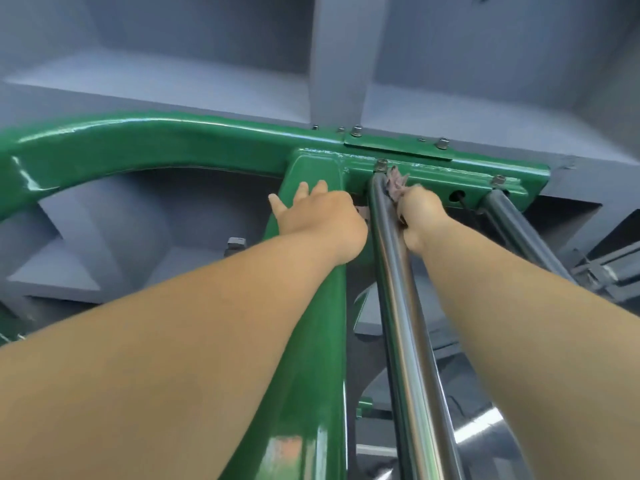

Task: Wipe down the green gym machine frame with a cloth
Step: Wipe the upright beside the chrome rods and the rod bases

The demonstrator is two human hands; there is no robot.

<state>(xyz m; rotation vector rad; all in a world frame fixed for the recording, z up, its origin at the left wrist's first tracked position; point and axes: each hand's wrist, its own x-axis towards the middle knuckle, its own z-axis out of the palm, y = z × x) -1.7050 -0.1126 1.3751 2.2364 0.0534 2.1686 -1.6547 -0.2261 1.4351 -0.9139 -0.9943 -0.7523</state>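
From the head camera I am looking steeply upward along a glossy green painted steel gym machine frame [145,143], whose curved top beam crosses the view from left to right and meets a vertical green post rising from the bottom centre. Both bare forearms reach up into the middle of the picture.

My left hand [318,220] lies flat against the top of the green post, just under its joint with the beam, fingers straight and spread, gripping nothing.

My right hand [420,211] is clenched around a small crumpled greyish-pink cloth [396,183]. The cloth pokes out above the knuckles and touches the underside of the green top plate, right beside a silver bolt head [381,165].

A pair of polished chrome guide rods [398,289] runs up between the two hands to that plate; a second, darker rod [516,223] stands to the right. Behind everything is a grey coffered ceiling [207,64].
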